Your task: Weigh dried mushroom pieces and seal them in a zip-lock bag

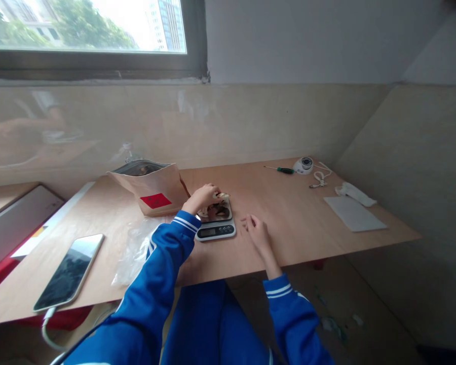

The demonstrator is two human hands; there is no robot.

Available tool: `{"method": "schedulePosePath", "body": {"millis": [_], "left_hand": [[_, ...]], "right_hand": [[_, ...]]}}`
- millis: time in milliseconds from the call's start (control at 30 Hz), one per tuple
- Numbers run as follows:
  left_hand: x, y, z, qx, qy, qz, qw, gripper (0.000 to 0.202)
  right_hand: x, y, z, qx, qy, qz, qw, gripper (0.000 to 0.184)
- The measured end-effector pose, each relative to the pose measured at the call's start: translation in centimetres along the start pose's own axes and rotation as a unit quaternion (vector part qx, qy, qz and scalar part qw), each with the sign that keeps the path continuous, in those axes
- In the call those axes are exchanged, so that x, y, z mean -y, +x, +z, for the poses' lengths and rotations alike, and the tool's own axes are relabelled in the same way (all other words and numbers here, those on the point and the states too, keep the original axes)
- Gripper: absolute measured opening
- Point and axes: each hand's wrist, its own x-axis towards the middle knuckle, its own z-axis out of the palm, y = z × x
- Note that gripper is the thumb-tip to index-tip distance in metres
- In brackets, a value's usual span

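My left hand (203, 197) reaches over a small digital kitchen scale (216, 231), its fingers closed on a pale piece that looks like dried mushroom (223, 196). More brown and cream dried pieces (218, 210) lie on the scale's shiny plate, partly hidden by the hand. To the right of the scale, my right hand (257, 233) rests at the table with loosely bent fingers apart, holding nothing. Left of the scale stands an open brown paper pouch (155, 187) with a red label; some brown contents show at its mouth.
A clear plastic bag (131, 253) lies before the pouch, and a phone (70, 271) with a cable sits at the left edge. Toward the back right are a screwdriver (285, 170), a white dome camera (303, 165), a white sheet (355, 214) and a white wrapped item (355, 193).
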Motion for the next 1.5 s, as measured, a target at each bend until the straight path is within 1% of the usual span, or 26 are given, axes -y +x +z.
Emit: {"method": "schedulePosePath", "body": {"millis": [167,300,367,433,533,633,700,767,867,967,1067,1133,1200,1267,1367,1433,1500], "left_hand": [[0.3,0.2,-0.1,0.030,-0.023,-0.014,0.999,0.035],[1.2,0.2,-0.1,0.055,-0.053,-0.023,0.997,0.042],[1.8,0.1,0.0,0.059,-0.070,-0.026,0.995,0.046],[2.3,-0.3,-0.1,0.049,-0.083,-0.032,0.995,0.049],[2.8,-1.8,-0.4,0.017,-0.093,-0.046,0.994,0.048],[2.7,-4.4,-0.6,-0.005,-0.103,-0.060,0.993,0.045],[2.4,-6.1,-0.3,-0.015,-0.114,-0.061,0.991,0.040],[2.0,-7.5,0.2,-0.041,-0.126,-0.060,0.989,0.033],[1.4,-8.5,1.0,-0.091,-0.137,-0.066,0.984,0.032],[0.9,-8.7,1.3,-0.104,-0.152,-0.065,0.981,0.031],[0.4,-9.4,0.9,-0.109,-0.173,-0.081,0.976,0.032],[0.0,-10.4,0.3,-0.131,-0.191,-0.086,0.969,0.034],[-0.4,-12.0,-0.3,-0.167,-0.214,-0.087,0.958,0.034],[-0.8,-13.9,-0.9,-0.213,-0.230,-0.114,0.943,0.032],[-1.2,-16.9,-1.1,-0.290,-0.203,-0.193,0.915,0.030],[-0.9,-18.5,-0.5,-0.332,-0.157,-0.238,0.899,0.030],[-0.3,-19.7,0.6,-0.358,-0.115,-0.264,0.888,0.030]], "right_hand": [[0.1,0.0,-0.1,0.003,-0.002,0.002,1.000,0.043],[0.0,-0.1,0.0,0.003,0.000,0.002,1.000,0.043],[-0.1,0.0,0.0,0.002,0.004,0.003,1.000,0.044],[-0.1,0.0,0.0,0.001,0.006,0.003,1.000,0.045],[0.0,-0.1,0.0,0.002,0.004,0.003,1.000,0.044],[0.2,-0.3,-0.1,0.003,0.003,0.008,1.000,0.044],[0.3,-0.4,-0.1,0.004,0.005,0.008,1.000,0.044],[0.4,-0.5,-0.1,0.004,0.007,0.006,1.000,0.044],[0.4,-0.5,-0.2,0.001,0.000,0.009,1.000,0.045],[0.4,-0.4,-0.2,0.006,-0.002,0.010,1.000,0.046],[0.3,-0.4,-0.1,0.007,-0.002,0.011,1.000,0.046],[0.2,-0.3,-0.1,0.004,-0.004,0.011,1.000,0.046],[0.1,-0.3,0.0,0.004,-0.005,0.010,1.000,0.046],[0.0,-0.3,0.0,0.004,-0.001,0.009,1.000,0.046],[-0.1,-0.3,-0.1,-0.001,0.005,-0.006,1.000,0.043],[0.1,-0.4,0.0,-0.014,-0.008,-0.037,0.999,0.039],[0.5,-0.4,0.4,-0.026,-0.040,-0.080,0.996,0.036]]}}
